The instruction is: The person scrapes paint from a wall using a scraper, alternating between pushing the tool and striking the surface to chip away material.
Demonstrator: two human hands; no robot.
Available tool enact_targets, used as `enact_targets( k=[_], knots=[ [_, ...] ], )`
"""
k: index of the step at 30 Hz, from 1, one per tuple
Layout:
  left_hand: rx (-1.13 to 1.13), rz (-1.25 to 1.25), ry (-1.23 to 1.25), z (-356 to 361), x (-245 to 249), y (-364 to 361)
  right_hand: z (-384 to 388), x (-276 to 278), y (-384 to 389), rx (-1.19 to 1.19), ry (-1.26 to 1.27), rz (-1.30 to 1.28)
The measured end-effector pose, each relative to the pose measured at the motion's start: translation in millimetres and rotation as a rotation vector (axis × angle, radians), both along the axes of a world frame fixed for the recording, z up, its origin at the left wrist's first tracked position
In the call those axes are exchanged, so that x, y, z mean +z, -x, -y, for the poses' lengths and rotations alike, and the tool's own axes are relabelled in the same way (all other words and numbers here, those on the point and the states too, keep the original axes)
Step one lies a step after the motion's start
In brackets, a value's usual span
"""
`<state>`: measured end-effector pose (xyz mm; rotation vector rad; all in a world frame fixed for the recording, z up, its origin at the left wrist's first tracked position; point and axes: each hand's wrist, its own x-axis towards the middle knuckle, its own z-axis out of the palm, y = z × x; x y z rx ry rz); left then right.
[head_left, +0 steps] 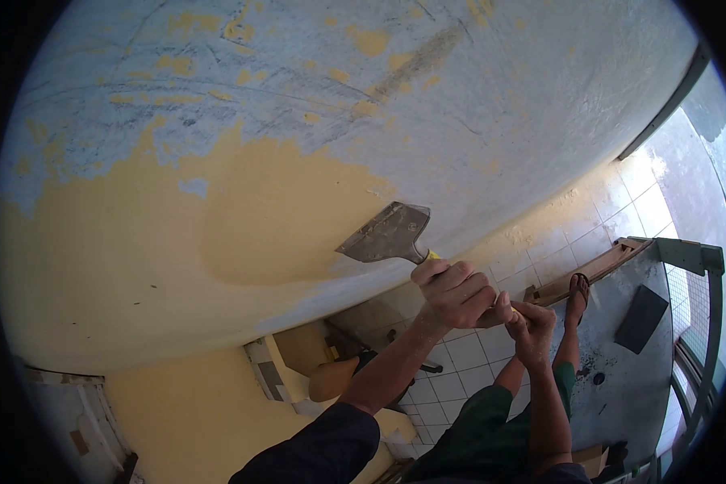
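A wide metal scraper [389, 232] lies with its blade against or very near the wall [298, 202], where yellow paint meets a bare grey area. My left hand [453, 294] is wrapped round the yellow handle close to the blade. Farther down the handle, my right hand [531, 329] grips its end. Both hands are closed, and whitish dust marks the left forearm. Ragged yellow patches remain on the grey upper part of the wall.
Below are a tiled floor [468, 352] with debris near the wall, a wooden plank [593, 270], a grey platform [613, 379] with a dark rectangular pad [641, 319], and a green metal frame [714, 323]. A chair [333, 379] stands by a desk.
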<state>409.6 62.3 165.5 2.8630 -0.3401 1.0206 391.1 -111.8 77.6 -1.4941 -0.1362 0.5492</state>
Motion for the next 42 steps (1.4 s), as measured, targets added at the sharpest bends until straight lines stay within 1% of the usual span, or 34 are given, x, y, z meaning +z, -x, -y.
enact_targets(
  k=[5, 7, 11, 13, 16, 23, 25, 29, 31, 35, 37, 38, 40, 41, 42],
  knots=[
    [0.019, 0.002, -0.022, -5.4, 5.5, 2.6, -7.6, 7.3, -1.1, 0.014, -0.019, -0.051],
    [0.039, 0.020, -0.013, -5.7, 17.8, 2.9, -10.1, 14.0, -5.2, 0.027, -0.047, 0.031],
    [0.057, 0.007, -0.025, -3.2, 12.6, 0.2, -10.4, 13.4, -7.4, -0.015, -0.076, 0.057],
    [-0.003, -0.047, -0.001, 0.4, 7.5, 0.6, 0.5, 1.8, 2.2, -0.019, 0.004, -0.023],
    [-0.005, -0.093, 0.004, 0.4, 9.4, 4.1, 6.6, -2.3, 7.1, 0.000, 0.030, -0.031],
    [0.032, -0.034, 0.012, 1.6, 6.2, -0.2, 0.8, 5.3, -1.1, -0.023, 0.011, -0.066],
    [0.043, -0.018, 0.004, 1.0, 6.5, 1.7, 3.4, 2.1, 1.5, 0.056, 0.079, 0.001],
    [0.060, -0.065, 0.001, -1.1, 14.0, 2.3, -5.6, 20.7, -9.6, 0.033, 0.036, -0.021],
    [0.098, 0.054, -0.039, -4.0, 25.1, -3.4, -11.0, 33.4, -24.0, 0.052, -0.049, 0.105],
    [0.113, 0.131, -0.058, -4.8, 51.5, -10.1, -15.3, 50.5, -32.6, 0.052, -0.127, 0.133],
    [0.091, -0.015, -0.050, 1.0, 46.7, -4.9, -4.9, 48.2, -20.1, 0.021, -0.079, 0.072],
    [0.089, 0.001, -0.050, 3.3, 42.1, -4.2, 0.5, 43.3, -14.1, 0.020, -0.080, 0.088],
    [0.001, -0.056, -0.020, 7.6, 30.5, -2.1, 10.7, 30.6, -2.3, 0.031, 0.082, 0.130],
    [0.008, -0.049, -0.019, 8.3, 25.6, -3.9, 12.4, 26.8, -1.8, 0.037, 0.082, 0.138],
    [0.011, -0.042, -0.007, 9.0, 20.7, -4.8, 13.6, 23.0, -1.1, 0.037, 0.088, 0.086]
  ],
)
